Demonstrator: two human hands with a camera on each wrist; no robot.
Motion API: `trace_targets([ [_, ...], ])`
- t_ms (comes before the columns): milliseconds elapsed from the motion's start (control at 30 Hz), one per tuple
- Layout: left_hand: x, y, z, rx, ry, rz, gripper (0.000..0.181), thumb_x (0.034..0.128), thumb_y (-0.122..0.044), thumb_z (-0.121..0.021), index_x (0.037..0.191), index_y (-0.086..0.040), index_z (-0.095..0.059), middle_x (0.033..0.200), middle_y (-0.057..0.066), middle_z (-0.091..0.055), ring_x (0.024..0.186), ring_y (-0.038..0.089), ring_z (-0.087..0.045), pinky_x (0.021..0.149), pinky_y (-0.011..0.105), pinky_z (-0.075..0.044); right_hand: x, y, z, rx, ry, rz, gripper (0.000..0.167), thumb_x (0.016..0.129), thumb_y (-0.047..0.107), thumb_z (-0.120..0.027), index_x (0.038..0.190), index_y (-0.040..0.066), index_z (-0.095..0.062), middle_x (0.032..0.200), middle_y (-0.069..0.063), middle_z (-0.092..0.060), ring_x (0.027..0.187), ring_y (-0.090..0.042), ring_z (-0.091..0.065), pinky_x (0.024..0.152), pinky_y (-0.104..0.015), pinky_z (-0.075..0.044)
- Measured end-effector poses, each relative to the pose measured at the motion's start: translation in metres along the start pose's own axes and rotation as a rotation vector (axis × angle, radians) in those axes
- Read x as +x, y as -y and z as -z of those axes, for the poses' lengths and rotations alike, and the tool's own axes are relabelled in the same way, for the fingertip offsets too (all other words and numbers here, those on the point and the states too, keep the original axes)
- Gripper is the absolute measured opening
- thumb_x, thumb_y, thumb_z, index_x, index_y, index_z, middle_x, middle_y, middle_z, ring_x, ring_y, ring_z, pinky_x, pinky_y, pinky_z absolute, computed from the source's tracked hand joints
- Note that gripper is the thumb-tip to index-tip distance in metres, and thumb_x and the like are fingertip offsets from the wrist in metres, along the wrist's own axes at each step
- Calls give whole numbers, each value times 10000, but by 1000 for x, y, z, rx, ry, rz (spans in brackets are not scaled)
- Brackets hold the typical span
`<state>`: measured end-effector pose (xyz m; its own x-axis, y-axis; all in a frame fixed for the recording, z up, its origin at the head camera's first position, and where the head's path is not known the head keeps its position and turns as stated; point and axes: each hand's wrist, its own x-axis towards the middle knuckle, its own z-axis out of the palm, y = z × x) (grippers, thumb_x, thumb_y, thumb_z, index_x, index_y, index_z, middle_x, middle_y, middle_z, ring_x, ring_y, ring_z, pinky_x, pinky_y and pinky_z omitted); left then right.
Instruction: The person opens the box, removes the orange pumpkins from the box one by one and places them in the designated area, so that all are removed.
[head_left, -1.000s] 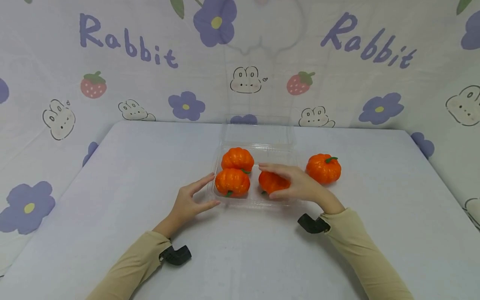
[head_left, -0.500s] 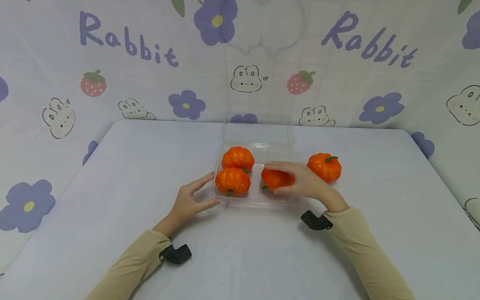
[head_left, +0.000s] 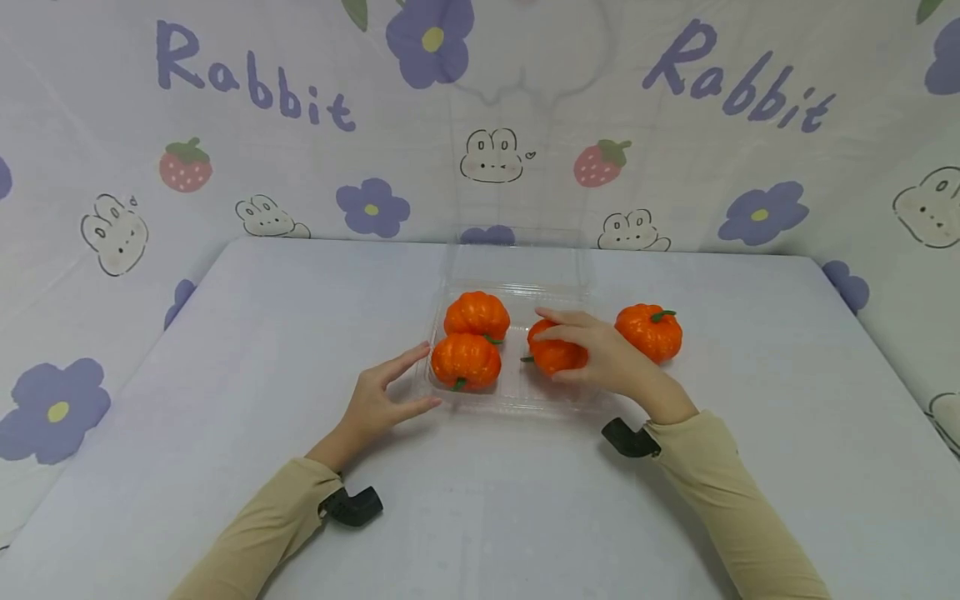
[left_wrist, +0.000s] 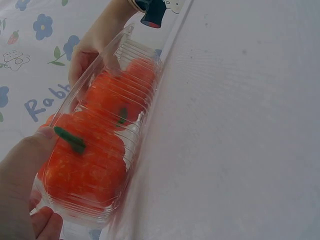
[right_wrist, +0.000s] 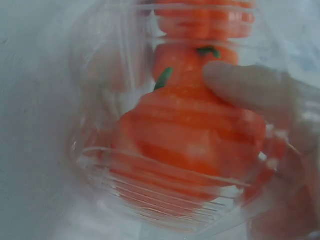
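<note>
Four orange, ribbed, toy-like pumpkins with green stems show in the head view, three of them inside a clear plastic hinged container on the white table. The right hand grasps the container's right-hand pumpkin, its fingers bent over the far side and top and its thumb against the near side; the stem points toward the left half. Seen through the clear wall in the right wrist view, the thumb lies across the top of that pumpkin, though whether its underside touches the container floor cannot be told. The left hand is spread wide, with thumb and forefinger extended far apart at the container's left end, and it holds no pumpkin; in the left wrist view the thumb rests at the plastic rim beside the nearest stem. In the left half sit the other two, a near pumpkin just in front of a far pumpkin. A loose pumpkin sits on the table to the right of the container, partly hidden by the right hand and wrist in the head view. Behind the filled base, the transparent lid is folded back. Both arms wear beige sleeves.
</note>
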<state>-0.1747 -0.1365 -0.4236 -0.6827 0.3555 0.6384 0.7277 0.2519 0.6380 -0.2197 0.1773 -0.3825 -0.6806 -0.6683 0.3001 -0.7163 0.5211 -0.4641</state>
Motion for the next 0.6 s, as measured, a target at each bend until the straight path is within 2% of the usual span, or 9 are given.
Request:
trace_targets([
  [167,1,1,0,-4,0,-4,597,597,90,-772,1123,183,-506,1141,307,-508,1059,431,-480,910,465,-379,0,1,1,-27,19,-60,538,697,52,-765,1194,49,-560,1361,-95,-389,1237,-263,-317,951,-473,-342],
  [300,1,1,0,-13,3,10,591,602,93,-769,1123,182,-505,1143,305,-507,1065,424,-478,921,441,-378,-1,1,2,-42,19,-90,521,705,51,-757,1186,48,-558,1316,-132,-432,1226,-287,-338,950,-478,-342],
  [433,1,1,0,-20,6,24,586,613,86,-768,1128,178,-505,1150,296,-508,1078,412,-476,934,417,-374,-3,1,5,-37,-30,-115,514,689,88,-778,1154,19,-570,1243,-152,-494,1183,-297,-392,955,-454,-343],
  [600,1,1,0,-2,-2,-7,589,600,86,-773,1121,177,-514,1134,301,-517,1055,426,-486,908,447,-385,-4,-1,10,-41,-86,-120,545,657,131,-807,1112,-28,-554,1160,-155,-539,1101,-294,-451,928,-430,-374],
])
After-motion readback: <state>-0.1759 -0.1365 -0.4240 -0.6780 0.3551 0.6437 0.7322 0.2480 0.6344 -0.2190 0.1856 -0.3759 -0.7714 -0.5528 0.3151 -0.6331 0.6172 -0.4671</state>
